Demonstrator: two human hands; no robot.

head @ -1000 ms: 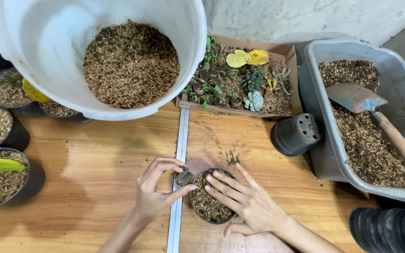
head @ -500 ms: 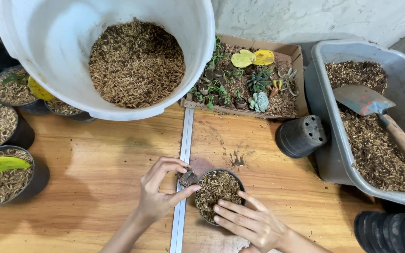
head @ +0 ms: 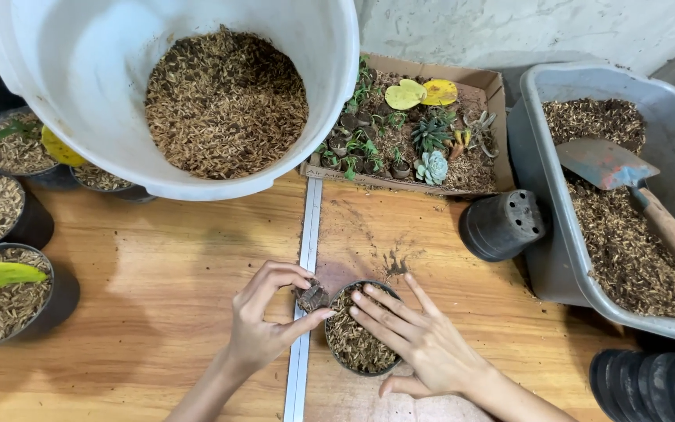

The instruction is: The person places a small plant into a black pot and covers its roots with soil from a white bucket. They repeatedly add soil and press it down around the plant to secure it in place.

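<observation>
White bucket [head: 166, 94] at 11 o'clock, grey tub [head: 626, 195] at 2; my left hand [head: 267, 320] pinches a small clump [head: 312, 297], right hand [head: 416, 336] spread over the black pot [head: 353, 344] on wood table [head: 158, 258].

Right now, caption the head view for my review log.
Left hand pinches a small dark clump beside a husk-filled black pot, right hand on it.

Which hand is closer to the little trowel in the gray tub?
The right hand. It rests on the small black pot, on the trowel's side. The left hand is farther away, pinching a small dark clump beside that pot.
</observation>
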